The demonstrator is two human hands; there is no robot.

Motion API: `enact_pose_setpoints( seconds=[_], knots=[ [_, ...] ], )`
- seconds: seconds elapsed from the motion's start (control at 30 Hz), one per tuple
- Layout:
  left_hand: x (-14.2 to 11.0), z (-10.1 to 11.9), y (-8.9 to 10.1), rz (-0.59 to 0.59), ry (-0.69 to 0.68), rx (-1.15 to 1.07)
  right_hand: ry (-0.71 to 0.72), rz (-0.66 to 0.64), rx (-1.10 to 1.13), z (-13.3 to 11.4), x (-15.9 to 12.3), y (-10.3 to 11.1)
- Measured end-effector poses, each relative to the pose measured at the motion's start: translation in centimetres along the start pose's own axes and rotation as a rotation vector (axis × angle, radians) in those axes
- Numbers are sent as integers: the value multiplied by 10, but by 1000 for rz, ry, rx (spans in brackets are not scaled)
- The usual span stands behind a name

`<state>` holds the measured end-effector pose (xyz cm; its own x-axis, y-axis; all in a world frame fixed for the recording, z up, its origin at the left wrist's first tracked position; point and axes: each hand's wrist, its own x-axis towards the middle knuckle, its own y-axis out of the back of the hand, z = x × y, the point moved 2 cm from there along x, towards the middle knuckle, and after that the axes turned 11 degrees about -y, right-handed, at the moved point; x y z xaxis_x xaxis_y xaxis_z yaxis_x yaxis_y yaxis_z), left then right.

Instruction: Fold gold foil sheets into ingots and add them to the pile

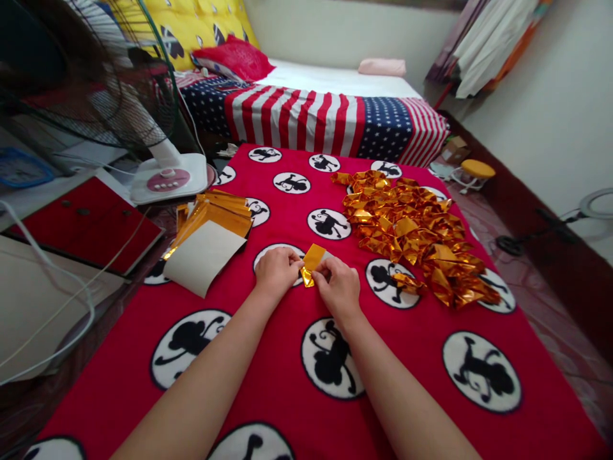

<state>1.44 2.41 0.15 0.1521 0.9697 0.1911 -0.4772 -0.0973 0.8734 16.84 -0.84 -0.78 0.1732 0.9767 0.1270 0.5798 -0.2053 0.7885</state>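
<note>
Between my two hands, over the middle of the red cloth [268,300], is a small partly folded sheet of gold foil paper [313,257]. My left hand [278,271] pinches its left edge. On the other side my right hand [339,284] grips the right edge, where a bit of pale backing shows. To the left lies a stack of gold foil sheets [223,211], with one pale sheet [205,252] face down at its front. Off to the right spreads a heap of folded gold foil pieces [407,220], and one loose folded piece [407,283] lies at its near side.
An electric fan [170,176] stands at the left beside a dark red box [81,214], with white cables [89,300] nearby. Beyond the cloth is a bed with a stars-and-stripes cover [297,118]. A small yellow-topped stool [477,169] stands on the floor at the right.
</note>
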Motion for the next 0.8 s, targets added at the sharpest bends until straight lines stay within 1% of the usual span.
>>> enact_pose_setpoints(
  seconds=[0.13, 0.27, 0.33, 0.4, 0.53, 0.67, 0.73, 0.8],
  knots=[
    [-5, 3, 0, -1, -5, 48, -3, -5, 2, 0, 0, 0],
    [-22, 7, -2, -44, -82, 48, 2, -2, 18, 0, 0, 0],
    [-29, 9, -2, -49, -126, 30, -1, 0, 25, 1, 0, 0],
    [-31, 9, -2, -39, -134, -2, -2, 0, 34, 1, 0, -1],
    [-29, 10, -2, -7, -45, -55, 6, 8, 68, 3, 0, -1],
    [-29, 13, -4, 30, -23, -118, 13, 10, 111, 3, -2, -1],
    [-30, 10, -5, 52, 13, -166, 1, 34, 189, 5, -3, 1],
    [-28, 3, -4, 37, 42, -216, -38, 106, 327, 8, -3, 5]
  ],
)
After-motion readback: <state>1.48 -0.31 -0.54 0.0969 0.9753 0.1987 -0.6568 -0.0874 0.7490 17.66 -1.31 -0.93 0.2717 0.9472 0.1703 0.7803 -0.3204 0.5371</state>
